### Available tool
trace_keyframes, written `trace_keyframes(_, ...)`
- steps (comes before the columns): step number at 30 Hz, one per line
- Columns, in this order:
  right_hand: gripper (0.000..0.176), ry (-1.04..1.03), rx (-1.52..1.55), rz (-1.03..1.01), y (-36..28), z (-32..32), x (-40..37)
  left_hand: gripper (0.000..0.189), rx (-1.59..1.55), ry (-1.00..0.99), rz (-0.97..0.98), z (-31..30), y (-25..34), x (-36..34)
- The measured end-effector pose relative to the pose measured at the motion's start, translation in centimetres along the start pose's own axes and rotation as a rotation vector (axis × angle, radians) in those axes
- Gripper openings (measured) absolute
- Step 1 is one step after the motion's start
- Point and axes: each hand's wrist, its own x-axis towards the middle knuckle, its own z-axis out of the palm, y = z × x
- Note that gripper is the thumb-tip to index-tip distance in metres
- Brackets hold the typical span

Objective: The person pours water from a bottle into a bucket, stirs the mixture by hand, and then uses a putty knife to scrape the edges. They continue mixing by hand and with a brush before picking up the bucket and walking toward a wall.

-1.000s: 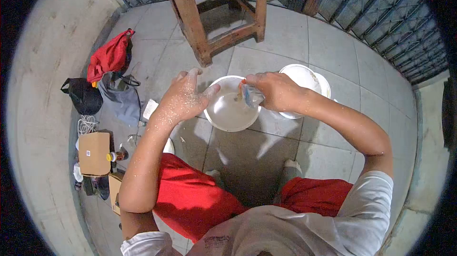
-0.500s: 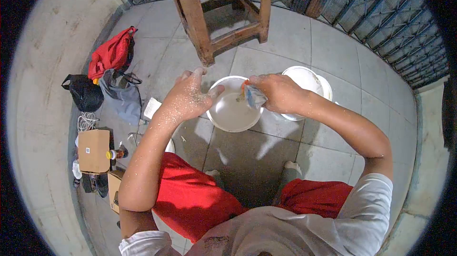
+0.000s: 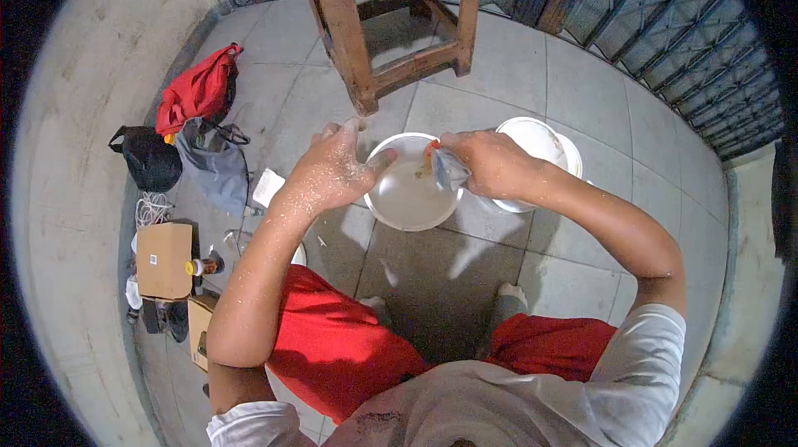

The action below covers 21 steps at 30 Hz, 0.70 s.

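Observation:
A round white bowl (image 3: 411, 202) stands on the tiled floor, with some small darker bits near its upper right. My right hand (image 3: 495, 162) is closed on a small plastic packet (image 3: 450, 167) with an orange-red top, held over the bowl's right side. At the bowl's left rim is my left hand (image 3: 332, 168), its fingers apart, holding nothing. Pale grains cover the left hand and wrist. White containers (image 3: 532, 138) stand right of the bowl, partly hidden behind my right hand and forearm.
A brown stool (image 3: 366, 85) stands beyond the bowl. At the left wall lie a red bag (image 3: 198, 93), a black bag (image 3: 150, 160), a grey bag (image 3: 212, 166), a cardboard box (image 3: 164, 261) and a yellow-capped bottle (image 3: 204, 267). A folding metal gate (image 3: 657, 23) runs along the back right.
The packet in my right hand has turned slightly. The whole view has shifted a little; my left hand stays spread by the rim.

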Motion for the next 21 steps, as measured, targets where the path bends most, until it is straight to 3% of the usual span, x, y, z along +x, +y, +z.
trace_keyframes(17,0.046,-0.077,0.033,0.058,-0.7,-0.8,0.4,0.06,0.064,0.05,-0.002,-0.9,-0.6,-0.6)
trace_keyframes(19,0.049,-0.1,0.288,0.127,-0.3,-0.9,0.3,0.052,0.061,-0.043,-0.093,-1.8,-0.3,-1.1)
trace_keyframes(21,0.051,-0.057,0.36,0.064,0.9,-0.2,0.3,0.047,0.125,-0.064,-0.057,-1.8,-1.3,-1.6)
